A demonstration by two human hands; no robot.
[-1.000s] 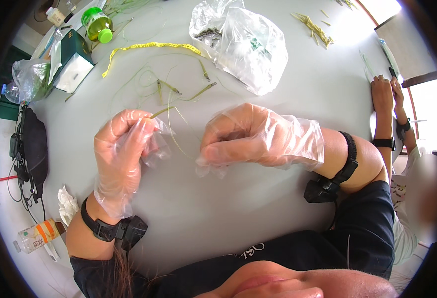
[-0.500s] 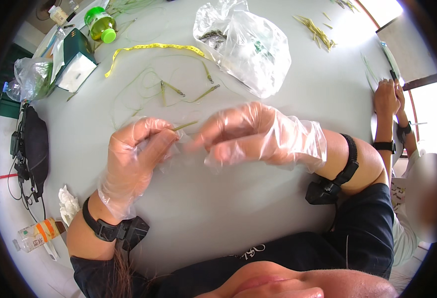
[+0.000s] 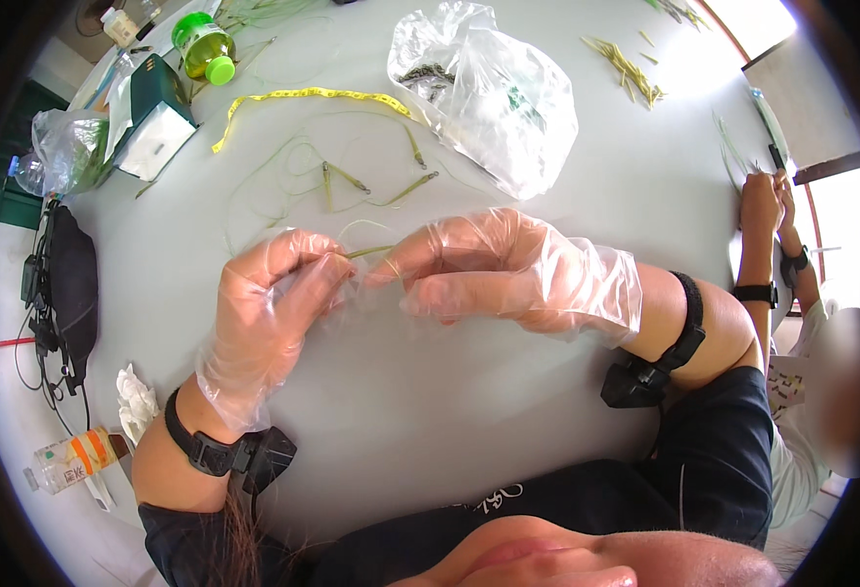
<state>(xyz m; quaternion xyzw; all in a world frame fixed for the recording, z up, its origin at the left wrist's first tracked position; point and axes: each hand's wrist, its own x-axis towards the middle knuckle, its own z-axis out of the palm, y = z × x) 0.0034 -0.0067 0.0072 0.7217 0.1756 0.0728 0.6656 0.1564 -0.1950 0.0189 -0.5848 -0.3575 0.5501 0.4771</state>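
My left hand (image 3: 278, 303), in a clear plastic glove, is closed with thumb and forefinger pinching a thin green stick (image 3: 370, 250). The stick points right, and a fine pale-green strand arcs above it. My right hand (image 3: 498, 264), gloved alike, hovers beside it with the forefinger stretched toward the left fingertips and the thumb apart below. Whether that forefinger touches the strand is hard to see. Beyond both hands lie several short green pieces with small dark ends, one of them a slanting green piece (image 3: 409, 189), among loose fine strands.
A yellow measuring tape (image 3: 317, 93) curves behind the strands. Farther back are a clear plastic bag (image 3: 518, 117), a green-capped bottle (image 3: 203, 47) and a tissue box (image 3: 156, 147). Yellowish stalks (image 3: 626, 70) lie far right. At the right edge, a co-worker's hands (image 3: 763, 201) hold thin green strands.
My right forefinger has come down and left, closer to the left fingertips. The fine strand now shows as an arc above the stick. My left hand keeps its pinch.
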